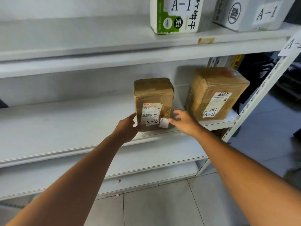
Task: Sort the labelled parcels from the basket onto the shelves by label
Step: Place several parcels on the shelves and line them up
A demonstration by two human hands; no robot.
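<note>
A brown taped parcel [154, 95] with a shipping label and an "A-2" sticker stands upright on the middle shelf [65, 128], near its front edge. My left hand [127, 128] rests against the parcel's lower left corner, thumb lying up along the edge and fingers relaxed. My right hand [183, 121] is at the lower right corner with its fingers loosely spread and slightly blurred. Its thumb tip touches a small white sticker on the parcel's front. Neither hand is wrapped round the parcel. The basket is out of view.
A second brown parcel [215, 93] marked "A-2" stands to the right on the same shelf. On the upper shelf [97, 46] are a green-and-white box [175, 13] and a white box [250, 12], both marked "A-1". The shelf upright [254, 101] is at the right, tiled floor below.
</note>
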